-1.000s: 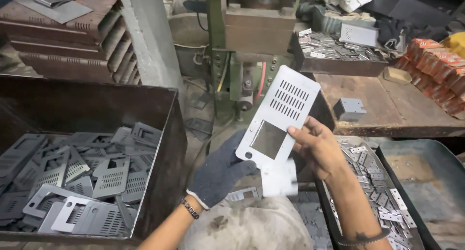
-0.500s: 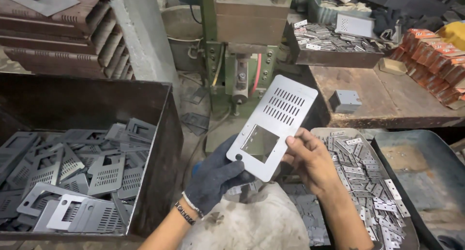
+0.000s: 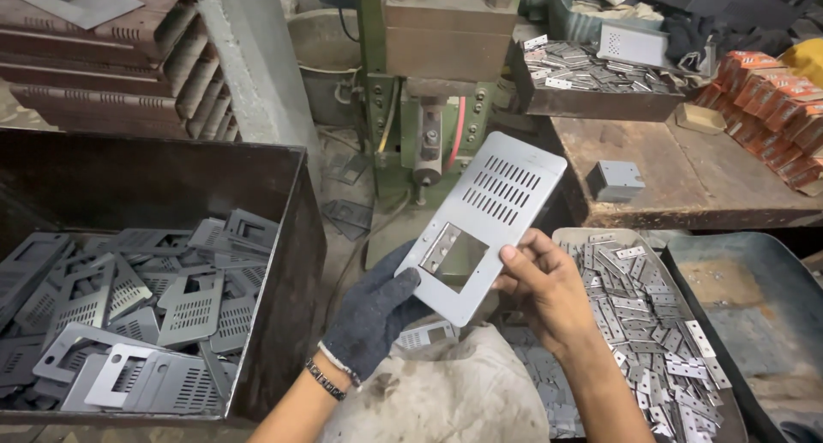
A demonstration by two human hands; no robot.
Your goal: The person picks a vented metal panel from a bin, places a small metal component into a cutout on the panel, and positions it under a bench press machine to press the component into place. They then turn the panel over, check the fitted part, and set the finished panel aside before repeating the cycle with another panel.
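Both your hands grip the plate: gloved left hand (image 3: pixel 373 319) at its lower corner, bare right hand (image 3: pixel 542 290) on its right edge. That raw edge could cut your bare fingers if it slips.

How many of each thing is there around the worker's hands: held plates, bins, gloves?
Slotted metal plate held in both hands: 1
Big metal bin of plates: 1
Tray of small metal pieces: 1
Dark glove, on left hand: 1
Bare right hand: 1
Total: 5

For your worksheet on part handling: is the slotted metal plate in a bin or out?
Out: both hands, left hand and right hand, hold the plate up.
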